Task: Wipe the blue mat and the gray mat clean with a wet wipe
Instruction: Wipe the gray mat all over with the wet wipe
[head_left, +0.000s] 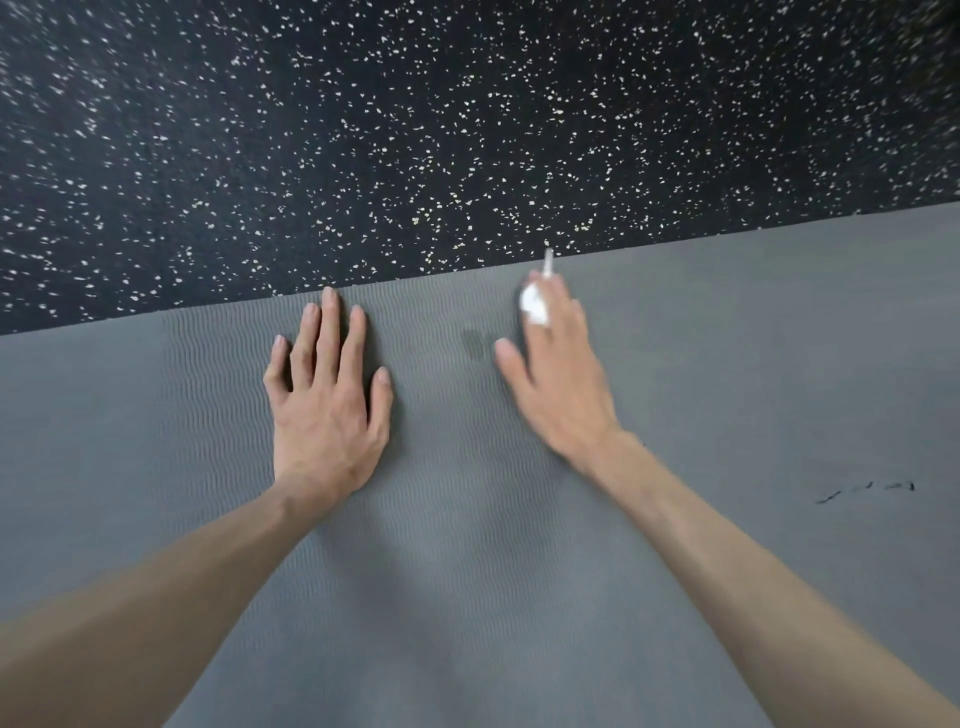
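Observation:
The gray mat with a wavy ribbed surface fills the lower half of the view. My left hand lies flat on it with straight, spread fingers, close to the mat's far edge. My right hand is blurred and holds a small white wet wipe under its fingers near the far edge. A dark smudge sits on the mat between the two hands. Black marks show on the mat at the right. The blue mat is not in view.
A black floor with white speckles lies beyond the mat's far edge and covers the upper half of the view.

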